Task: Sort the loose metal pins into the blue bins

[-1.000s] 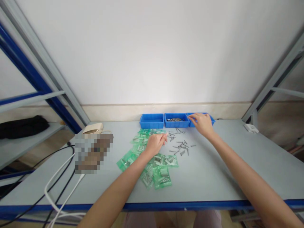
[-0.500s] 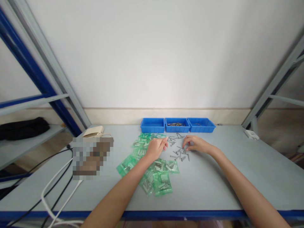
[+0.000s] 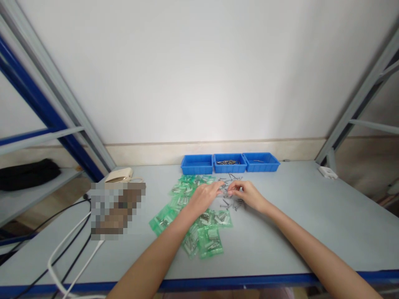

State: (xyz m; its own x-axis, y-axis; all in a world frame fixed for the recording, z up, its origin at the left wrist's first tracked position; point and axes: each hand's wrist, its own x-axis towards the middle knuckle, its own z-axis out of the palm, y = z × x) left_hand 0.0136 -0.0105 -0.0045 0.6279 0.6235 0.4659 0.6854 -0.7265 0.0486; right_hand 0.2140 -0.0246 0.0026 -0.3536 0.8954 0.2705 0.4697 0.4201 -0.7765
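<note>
Loose metal screws lie scattered on the table around both hands. My right hand is closed in a pinch at the middle of them, thumb and forefinger together on what looks like a screw. Facing it from the left, my left hand has its fingers drawn together; what they hold is hidden. The fingertips of the two hands are close to each other. Beneath and beside my left forearm lie several green clear bags with pale plugs and screws inside.
Three blue bins stand at the back: the left bin, the middle bin with many screws, and the right bin with a few. White and black cables, a beige box and a blurred-out patch are left; a white adapter is right.
My right hand has moved left across the screws, nearer to my left hand. The left hand's fingers now reach slightly further toward it. The whole view has shifted a little.
</note>
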